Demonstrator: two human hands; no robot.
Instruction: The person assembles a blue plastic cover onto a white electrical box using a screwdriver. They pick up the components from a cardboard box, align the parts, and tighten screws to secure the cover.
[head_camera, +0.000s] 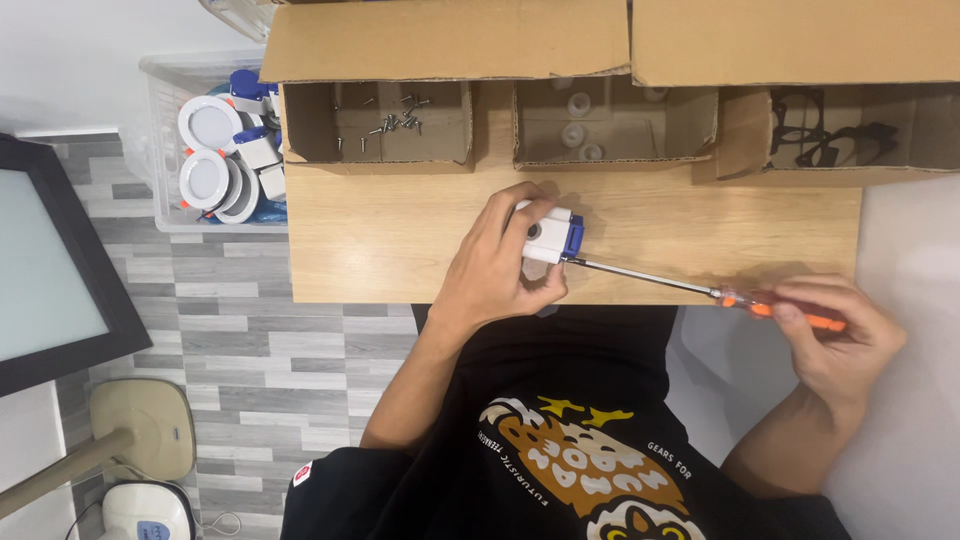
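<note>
We see the left hand (497, 262) wrapped around a small white box (548, 237) with a blue end, pressed to the counter (400, 240). The right hand (838, 338) pinches the orange handle of a screwdriver (700, 290), whose tip meets the blue end of the box. Beyond the left hand, cardboard trays hold screws (397, 122) and white rings (578, 120); to its left, a bin (165, 130) of round lamps.

White-and-blue box (551, 234), orange-handled screwdriver (700, 291)
</note>
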